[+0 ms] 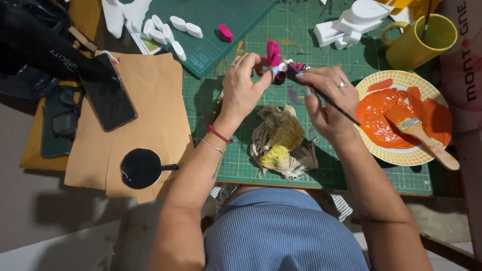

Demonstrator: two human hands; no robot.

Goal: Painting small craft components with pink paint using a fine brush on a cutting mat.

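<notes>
A green cutting mat (357, 171) covers the work table, and beside it on the person's left lies a sheet of brown kraft paper (156, 111) bearing a black round cut-out (140, 168) and a dark smartphone (106, 91), with folded black glasses (64, 118) just beyond. On the right of the mat sits a yellow-rimmed paper plate (406, 157) spread with orange paint, a flat wooden-handled brush (425, 139) resting in it, and above it stands a yellow mug (418, 43). Near the mat's front edge, between the forearms, lies a stained, frayed rag (283, 142). White model parts (352, 22) and small white oval pieces (167, 30) lie at the far side, with one magenta oval (225, 33) on the darker mat. The left hand (243, 85) pinches a small magenta-painted piece (274, 54) between thumb and fingertips, held just above the mat's middle. The right hand (328, 98) closes on a thin black-handled paintbrush (333, 104), its tip at the magenta piece.
</notes>
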